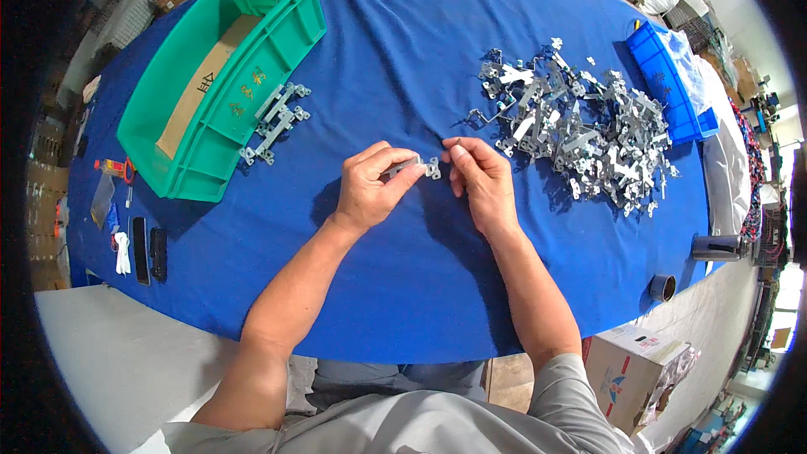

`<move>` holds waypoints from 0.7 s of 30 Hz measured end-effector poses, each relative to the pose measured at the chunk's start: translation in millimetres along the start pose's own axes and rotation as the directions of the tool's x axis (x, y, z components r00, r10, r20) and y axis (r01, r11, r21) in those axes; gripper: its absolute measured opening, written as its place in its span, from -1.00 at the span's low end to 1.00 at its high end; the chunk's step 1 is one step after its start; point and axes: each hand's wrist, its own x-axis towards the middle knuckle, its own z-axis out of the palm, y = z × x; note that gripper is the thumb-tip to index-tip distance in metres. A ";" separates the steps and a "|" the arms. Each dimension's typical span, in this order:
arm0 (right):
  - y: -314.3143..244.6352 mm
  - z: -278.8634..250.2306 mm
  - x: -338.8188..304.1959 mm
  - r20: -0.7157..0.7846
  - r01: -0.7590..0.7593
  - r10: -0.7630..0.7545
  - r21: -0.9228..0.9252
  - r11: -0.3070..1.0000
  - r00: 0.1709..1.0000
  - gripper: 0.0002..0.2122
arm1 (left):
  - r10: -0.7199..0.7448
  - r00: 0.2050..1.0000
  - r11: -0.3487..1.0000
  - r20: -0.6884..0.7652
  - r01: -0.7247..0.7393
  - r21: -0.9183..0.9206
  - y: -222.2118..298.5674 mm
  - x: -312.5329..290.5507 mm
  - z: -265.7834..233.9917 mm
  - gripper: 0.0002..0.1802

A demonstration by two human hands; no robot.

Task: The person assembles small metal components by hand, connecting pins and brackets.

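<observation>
Nearest: grey shirt and two bare forearms entering from the lower edge, over the blue-covered tabletop [403, 286].

Cardboard box [626, 366]: low right, off the tabletop edge, flaps partly open.

Tape roll [662, 287]: right edge of the tabletop; a dark cylindrical item [714, 246] lies just beyond it.

Small tools [139, 248]: left edge, dark flat bars beside a white piece; an orange-and-red item farther up the same edge.

Left hand [370, 189]: centre of the tabletop, fingers curled, thumb and fingertips closed on one end of a small metal bracket [418, 167].

Right hand [481, 181]: just beside the left, fingers bent and drawn together at the bracket's other end; whether it pinches the bracket or a separate tiny part cannot be told.

Small metal bracket: silvery, held between the two hands just above the cloth.

Finished brackets [276, 122]: a short row laid on the cloth, touching the wall of the green bin.

Green bin [277, 59]: left, plastic, with a cardboard strip inside.

Loose bracket pile [580, 126]: right of the hands, a broad heap of silvery parts.

Blue bin [664, 84]: far right, behind the heap, holding clear plastic bags.
</observation>
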 end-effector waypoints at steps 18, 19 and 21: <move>-1.1 -6.7 0.1 0.201 -0.099 0.151 -0.247 0.964 0.968 -0.77 | -0.007 1.000 0.999 -0.027 0.006 -0.032 -3.2 1.7 -1.9 -0.86; -0.1 -9.0 1.0 0.201 -0.099 0.151 -0.247 0.964 0.968 -0.77 | -0.010 1.000 1.000 -0.025 0.009 -0.030 -2.7 1.7 -1.6 -0.86; -2.0 -9.4 2.3 0.246 -0.132 0.159 -0.123 0.984 0.956 -0.75 | -0.013 1.000 1.000 -0.024 0.013 -0.026 -2.6 1.0 -1.3 -0.86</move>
